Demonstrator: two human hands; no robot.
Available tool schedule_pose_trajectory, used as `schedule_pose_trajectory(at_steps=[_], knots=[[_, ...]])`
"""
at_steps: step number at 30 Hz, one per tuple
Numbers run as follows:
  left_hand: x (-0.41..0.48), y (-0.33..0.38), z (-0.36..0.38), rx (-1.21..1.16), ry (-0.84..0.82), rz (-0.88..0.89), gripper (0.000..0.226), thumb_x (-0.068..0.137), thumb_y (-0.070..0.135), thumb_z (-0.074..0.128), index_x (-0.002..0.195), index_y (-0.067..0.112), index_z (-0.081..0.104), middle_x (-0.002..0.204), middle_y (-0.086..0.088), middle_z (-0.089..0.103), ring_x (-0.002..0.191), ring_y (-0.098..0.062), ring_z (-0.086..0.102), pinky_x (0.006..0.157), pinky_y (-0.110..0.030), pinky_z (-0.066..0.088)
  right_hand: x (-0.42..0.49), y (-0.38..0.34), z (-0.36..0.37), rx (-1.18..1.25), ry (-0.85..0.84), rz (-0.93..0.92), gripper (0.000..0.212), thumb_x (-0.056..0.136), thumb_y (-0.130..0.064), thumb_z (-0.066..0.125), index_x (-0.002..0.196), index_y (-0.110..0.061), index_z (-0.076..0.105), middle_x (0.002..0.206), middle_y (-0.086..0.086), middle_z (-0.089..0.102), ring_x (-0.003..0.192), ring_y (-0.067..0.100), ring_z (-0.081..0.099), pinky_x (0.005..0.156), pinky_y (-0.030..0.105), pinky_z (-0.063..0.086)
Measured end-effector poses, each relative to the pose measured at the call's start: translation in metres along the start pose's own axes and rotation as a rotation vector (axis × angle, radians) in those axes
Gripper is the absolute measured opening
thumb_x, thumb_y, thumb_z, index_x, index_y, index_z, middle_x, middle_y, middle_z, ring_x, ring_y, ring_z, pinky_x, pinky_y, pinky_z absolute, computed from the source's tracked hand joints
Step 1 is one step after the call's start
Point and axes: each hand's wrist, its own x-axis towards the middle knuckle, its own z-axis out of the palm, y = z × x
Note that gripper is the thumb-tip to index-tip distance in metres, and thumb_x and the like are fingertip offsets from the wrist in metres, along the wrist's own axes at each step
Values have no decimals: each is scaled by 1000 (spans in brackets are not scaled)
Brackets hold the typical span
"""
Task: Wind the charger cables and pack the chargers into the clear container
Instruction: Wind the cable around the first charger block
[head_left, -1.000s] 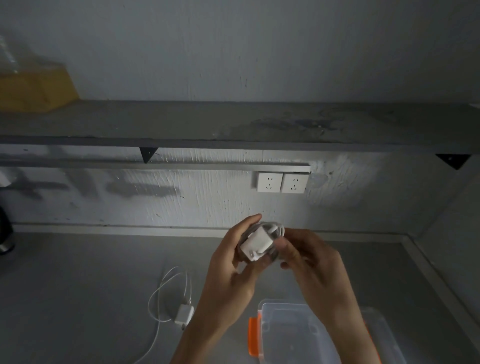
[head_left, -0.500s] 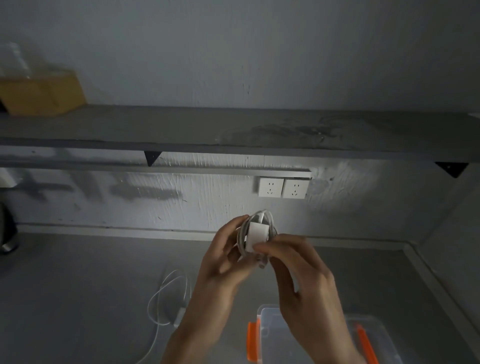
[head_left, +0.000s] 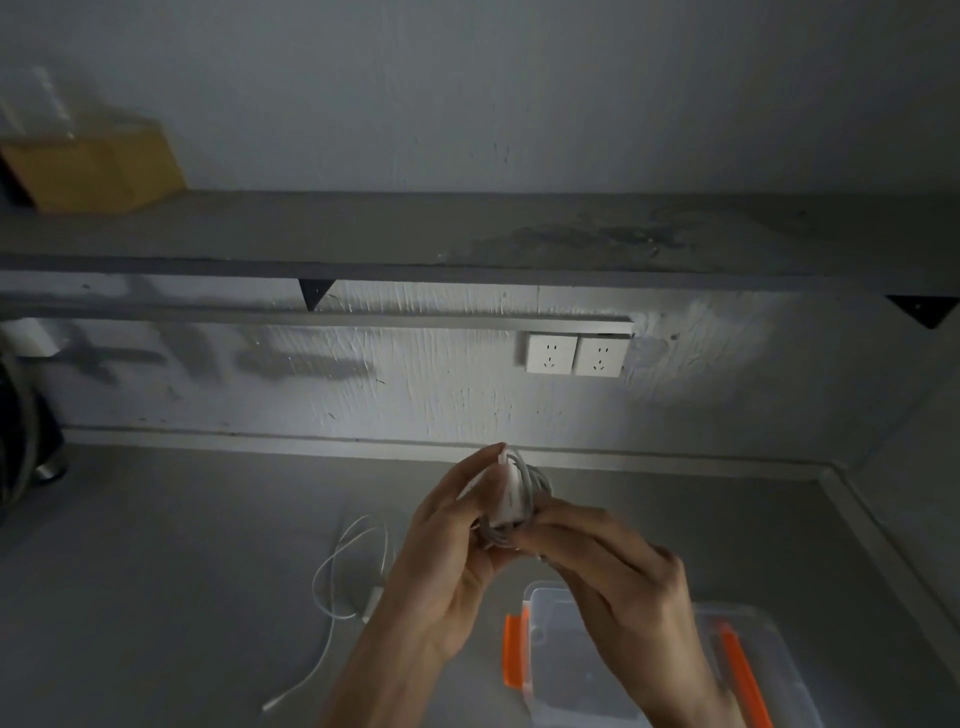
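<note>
Charger (head_left: 510, 496): a white block with its cable coiled round it, raised above the desk (head_left: 156, 571) and clasped from both sides.
Left hand (head_left: 447, 561): gripped the charger from the left, fingers curled along its side, one fingertip at its top end.
Right hand (head_left: 618, 587): pinched the bundle's lower end from the right; through the blur it seemed to hold cable rather than block.
Clear container (head_left: 582, 670): lay on the desk beneath the right hand, with orange latches at its sides.
Second charger (head_left: 372, 605): lay on the desk left of the left wrist, its cable in loose loops, apart from both hands.
</note>
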Motion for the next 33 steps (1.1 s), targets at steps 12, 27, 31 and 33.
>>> schedule_pose_trajectory(at_steps=[12,27,31,33], knots=[[-5,-16,-3,338,19,313,31,83,21,66,114,26,66,115,1,70,100,-20,69,71,-31,56,8,-6,-15,770,-114,878,33,93,-34,59,119,-16,68,113,8,74,106,24,70,84,35,60],[-24,-5,0,753,-81,364,43,91,25,58,134,29,53,128,14,66,121,-1,60,98,-11,43,16,-15,-12,629,102,798,42,74,18,67,89,-20,77,95,1,78,92,13,73,79,17,55],[-29,8,-1,774,-134,362,42,82,13,70,121,28,63,117,11,72,111,-5,67,87,-12,50,18,-9,-26,631,-26,735,41,78,20,63,89,-18,73,92,6,76,86,22,72,75,22,57],[-31,9,2,780,-119,399,41,82,8,68,118,26,64,115,13,72,109,-4,67,86,-10,50,20,-10,-27,651,-48,704,41,80,21,61,92,-17,69,91,7,74,81,19,70,73,24,56]])
